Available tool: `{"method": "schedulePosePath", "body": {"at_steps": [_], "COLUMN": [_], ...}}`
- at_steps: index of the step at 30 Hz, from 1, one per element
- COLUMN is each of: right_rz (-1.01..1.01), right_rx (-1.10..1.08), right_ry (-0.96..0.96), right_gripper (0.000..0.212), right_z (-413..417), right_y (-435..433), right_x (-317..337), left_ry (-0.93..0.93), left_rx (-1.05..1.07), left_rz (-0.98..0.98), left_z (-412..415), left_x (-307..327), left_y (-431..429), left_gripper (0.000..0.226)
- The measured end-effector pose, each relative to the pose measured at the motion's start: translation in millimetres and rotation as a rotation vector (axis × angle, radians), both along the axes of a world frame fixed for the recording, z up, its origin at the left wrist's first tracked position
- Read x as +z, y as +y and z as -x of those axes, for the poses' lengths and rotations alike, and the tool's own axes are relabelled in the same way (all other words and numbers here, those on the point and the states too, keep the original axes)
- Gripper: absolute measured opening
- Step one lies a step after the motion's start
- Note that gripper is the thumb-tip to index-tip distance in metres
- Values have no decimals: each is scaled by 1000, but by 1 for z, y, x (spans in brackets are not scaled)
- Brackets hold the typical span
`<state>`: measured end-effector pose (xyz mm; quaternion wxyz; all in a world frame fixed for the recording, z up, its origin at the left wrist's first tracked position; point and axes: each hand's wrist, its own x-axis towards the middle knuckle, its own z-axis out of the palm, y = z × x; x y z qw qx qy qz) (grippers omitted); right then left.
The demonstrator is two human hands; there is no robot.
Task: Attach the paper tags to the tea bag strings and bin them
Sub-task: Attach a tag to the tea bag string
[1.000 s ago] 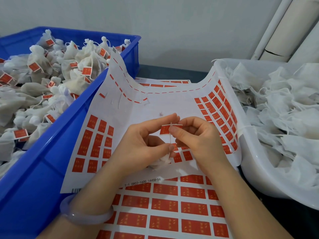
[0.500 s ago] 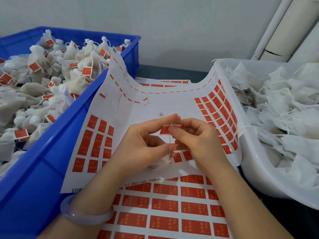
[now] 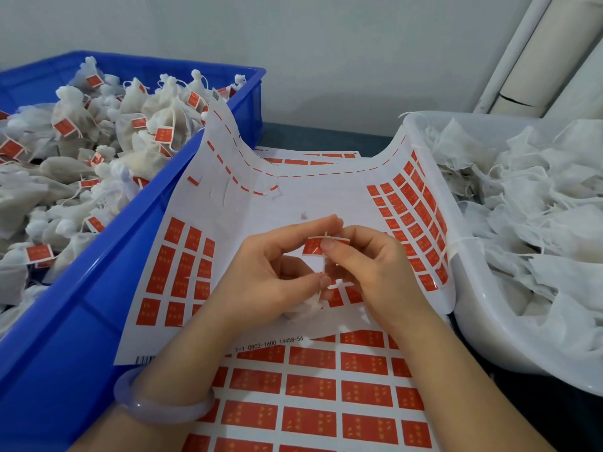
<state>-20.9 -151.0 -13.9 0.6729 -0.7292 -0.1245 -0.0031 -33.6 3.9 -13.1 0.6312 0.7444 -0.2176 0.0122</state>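
Observation:
My left hand and my right hand meet over the sticker sheet. Between their fingertips is a red paper tag, with a white string running down across it. My right thumb and forefinger pinch the tag on the string. My left forefinger touches the tag's top, and my left thumb and fingers hold the white tea bag lower down, mostly hidden under the palm.
A blue bin on the left holds several tagged tea bags. A white tub on the right holds several untagged bags. Another sheet of red tags lies near me. White pipes stand at the far right.
Nothing has shifted apart from tiny finger movements on the tag; both hands stay in place.

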Motion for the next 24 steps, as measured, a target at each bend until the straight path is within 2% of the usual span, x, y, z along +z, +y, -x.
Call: {"method": "schedulePosePath", "body": {"at_steps": [6, 10, 12, 14, 24], "right_rz": [40, 70, 82, 64, -23], "right_rx": [39, 74, 72, 56, 63], "right_ry": [-22, -52, -67, -59, 2], "right_gripper": [10, 8, 7, 10, 20], "right_z": [2, 3, 3, 3, 4], "right_y": [0, 0, 0, -1, -1], "right_x": [2, 5, 6, 6, 6], "left_ry": [58, 164, 184, 207, 323], "left_rx": [92, 175, 156, 132, 13], "left_rz": [29, 114, 172, 221, 370], "left_z": [-3, -4, -4, -4, -5], "left_x": [3, 3, 4, 5, 6], "left_y": [-1, 2, 2, 2, 6], "left_gripper": [67, 47, 27, 16, 9]}}
